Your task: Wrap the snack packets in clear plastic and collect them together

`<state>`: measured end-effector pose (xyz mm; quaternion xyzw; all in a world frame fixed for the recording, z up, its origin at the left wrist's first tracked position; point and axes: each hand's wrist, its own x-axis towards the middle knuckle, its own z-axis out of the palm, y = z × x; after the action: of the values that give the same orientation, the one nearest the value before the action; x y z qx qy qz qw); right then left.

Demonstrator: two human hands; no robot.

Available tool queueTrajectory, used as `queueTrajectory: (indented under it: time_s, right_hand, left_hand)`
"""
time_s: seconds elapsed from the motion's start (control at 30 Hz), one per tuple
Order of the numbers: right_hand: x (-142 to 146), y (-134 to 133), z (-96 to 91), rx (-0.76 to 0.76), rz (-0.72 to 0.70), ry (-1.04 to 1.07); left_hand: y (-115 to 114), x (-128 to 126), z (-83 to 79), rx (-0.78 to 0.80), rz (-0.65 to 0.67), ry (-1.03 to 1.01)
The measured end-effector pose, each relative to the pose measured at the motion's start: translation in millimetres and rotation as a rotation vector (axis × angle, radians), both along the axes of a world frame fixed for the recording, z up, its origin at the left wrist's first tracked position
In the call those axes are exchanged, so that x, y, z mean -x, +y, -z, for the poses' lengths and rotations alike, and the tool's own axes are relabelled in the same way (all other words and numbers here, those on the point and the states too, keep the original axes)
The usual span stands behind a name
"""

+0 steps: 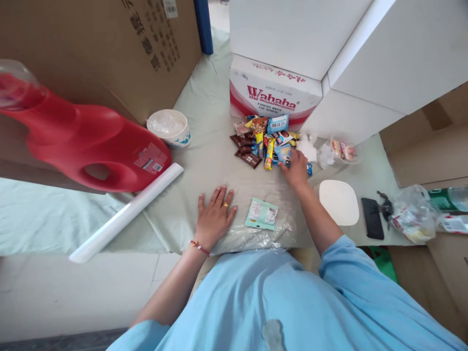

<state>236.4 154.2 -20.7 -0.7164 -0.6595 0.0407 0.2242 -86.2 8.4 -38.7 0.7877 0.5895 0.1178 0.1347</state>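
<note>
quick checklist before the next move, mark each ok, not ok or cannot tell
1. Left hand unloaded: ok, palm down, nothing visibly held.
2. Right hand at the snack pile: ok.
3. Right hand's grip on a snack: cannot tell, fingertips partly hidden.
4. Mint-green packet apart from both hands: ok.
5. Clear film smooth: not ok, creased around the packet.
6. White roll apart from left hand: ok.

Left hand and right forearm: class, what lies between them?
In the head view, a green packet, on clear film, lies between the left hand and right forearm.
</note>
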Motion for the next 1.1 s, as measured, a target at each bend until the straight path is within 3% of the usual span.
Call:
queueTrajectory:
  time_s: [0.1,0.3,0.47,0.57,0.67,0.77,0.87,1.0,1.1]
  right_hand:
    - [-12,-4,6.9,0.057,-0.001,-0.029]
    - [-34,-69,11.3,0.017,-0.052,-0.063]
    - [-41,-95,-5.0,-0.039,-0.014,-0.078]
    - [-16,-107,-25.1,-0.024,-0.142,0.048]
    - [29,-129,-38.1,0.190,-0.461,0.109]
    - [69,-153,-36.0,0.353,-0.612,-0.018]
    - [78,-168,-25.5,0.405,-0.610,-0.082]
    - [50,-171,-15.5,0.356,-0.541,-0.013]
    - [27,-168,-19.1,0.251,-0.460,0.167]
  left_hand:
    - [0,0,1.1,-0.001,0.000,-0.017]
    - [-1,0,3.1,-0.009,-0.003,-0.047]
    - [-1,-1,2.4,0.001,-0.015,-0.046]
    - [-1,-2,1.6,0.019,-0.014,-0.042]
    - [0,-2,1.2,0.028,-0.027,-0.017]
    - [0,-3,0.9,0.028,-0.032,0.022]
    - [-1,-3,0.8,0.029,-0.016,0.053]
    - [-1,-3,1.9,0.030,-0.015,0.069]
    - [-1,-3,3.3,0.025,-0.021,0.070]
